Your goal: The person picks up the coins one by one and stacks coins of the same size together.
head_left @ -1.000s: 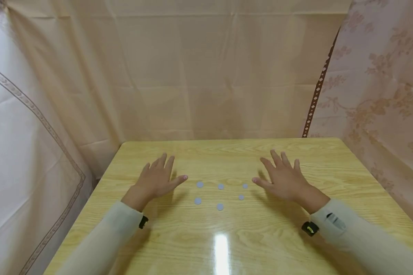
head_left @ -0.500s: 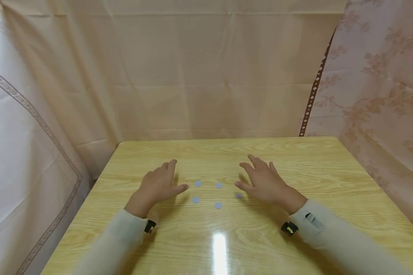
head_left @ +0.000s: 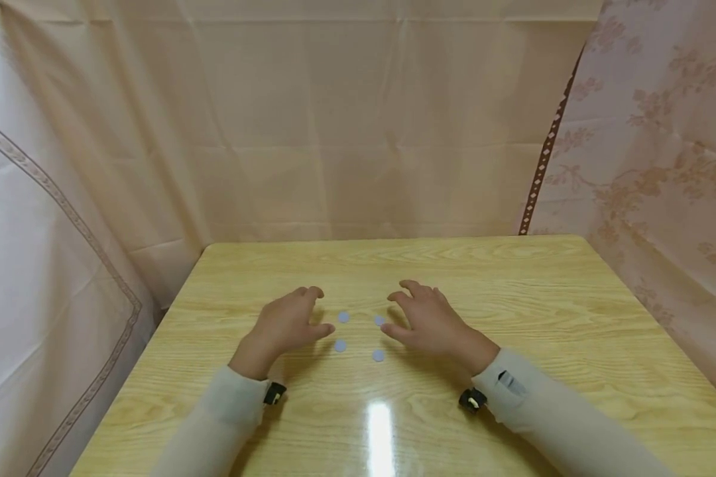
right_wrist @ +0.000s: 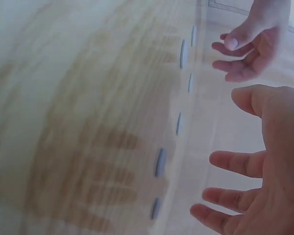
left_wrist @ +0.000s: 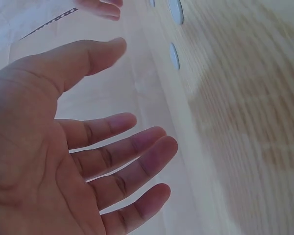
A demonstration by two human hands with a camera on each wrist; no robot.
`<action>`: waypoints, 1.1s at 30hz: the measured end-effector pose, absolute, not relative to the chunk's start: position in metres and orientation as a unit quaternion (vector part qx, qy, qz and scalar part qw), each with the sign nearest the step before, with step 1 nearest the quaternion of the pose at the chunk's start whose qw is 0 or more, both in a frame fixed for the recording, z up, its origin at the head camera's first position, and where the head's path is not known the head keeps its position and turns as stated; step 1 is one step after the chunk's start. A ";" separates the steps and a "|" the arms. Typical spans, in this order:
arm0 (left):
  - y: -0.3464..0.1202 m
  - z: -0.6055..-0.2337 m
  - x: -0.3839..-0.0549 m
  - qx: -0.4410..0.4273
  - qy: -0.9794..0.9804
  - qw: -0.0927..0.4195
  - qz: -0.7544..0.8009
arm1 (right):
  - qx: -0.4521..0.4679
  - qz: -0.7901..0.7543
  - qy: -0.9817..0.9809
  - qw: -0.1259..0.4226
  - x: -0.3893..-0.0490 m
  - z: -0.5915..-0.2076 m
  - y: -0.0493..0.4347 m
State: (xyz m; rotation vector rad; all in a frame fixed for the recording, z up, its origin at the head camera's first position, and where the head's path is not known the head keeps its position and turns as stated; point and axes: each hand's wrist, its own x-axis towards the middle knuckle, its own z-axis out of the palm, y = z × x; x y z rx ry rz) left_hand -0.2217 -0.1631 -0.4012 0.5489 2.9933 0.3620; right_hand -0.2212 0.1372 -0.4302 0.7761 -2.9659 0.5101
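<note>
Left wrist view first: the fingers [left_wrist: 152, 160] of the left hand [head_left: 286, 324] are released, spread and loosely bent, with nothing between them. Across from it, the right hand [head_left: 426, 324] is equally unladen, fingers and thumb [head_left: 398, 332] standing apart. Between the two lie the discs [head_left: 378, 356], pale and flat on the worktop [head_left: 513, 285], with the left hand at their nine o'clock and the right at their three. From the head I count four; the right wrist view shows six, so the right hand probably hides two. Its thumb overlaps the one o'clock disc as seen from above, yet the right wrist view shows a gap there. I'd call this a hovering stage, with no grasp made. Any pick-up from here would call for bringing the fingers down and pinching a rim, since something so thin should offer little to hold. Farther out, plain cloth [head_left: 358, 132] hangs at twelve o'clock, and a glare [head_left: 380, 437] streaks the worktop at six.
</note>
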 end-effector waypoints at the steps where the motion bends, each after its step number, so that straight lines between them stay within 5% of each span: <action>1: -0.162 -0.402 -0.222 0.179 0.976 0.039 0.118 | 0.251 0.162 -0.954 0.016 -0.221 -0.431 0.135; 33: -0.145 -0.412 -0.220 0.224 0.957 0.091 0.158 | 0.333 0.174 -0.926 -0.024 -0.219 -0.434 0.067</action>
